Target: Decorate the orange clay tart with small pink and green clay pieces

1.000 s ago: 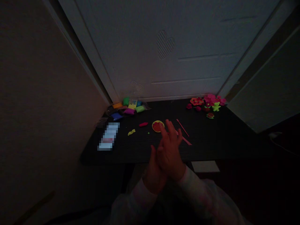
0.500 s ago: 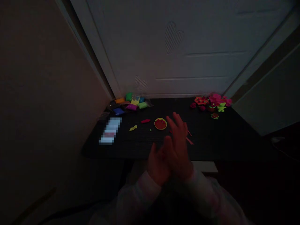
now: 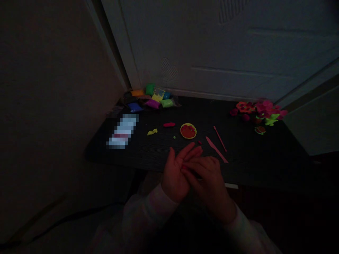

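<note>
My left hand point(image 3: 175, 178) is turned palm up with its fingers stretched out, just in front of the black table's near edge. Over that palm, my right hand point(image 3: 213, 183) pinches a small red piece of clay point(image 3: 184, 167) between thumb and fingertips. Beyond them lies a round yellow-rimmed clay disc point(image 3: 188, 131) with an orange-red middle and small red and green bits on it. A red clay roll point(image 3: 169, 125), a yellow clay strip point(image 3: 152, 132), a tiny green ball point(image 3: 174, 137) and a small red bit point(image 3: 199, 142) lie around it.
On the right rest a pink plastic knife point(image 3: 215, 149) and a thin pink stick tool point(image 3: 220, 138). Coloured clay packets point(image 3: 153, 103) lie at the back left, near a blurred bright rectangle point(image 3: 123, 131). Pink and red clay figures point(image 3: 267, 108) crowd the back right.
My hands were pressed palm to palm; now the right has come off and pinches the red piece over the open left palm. The view has shifted, and the pink tools show fully.
</note>
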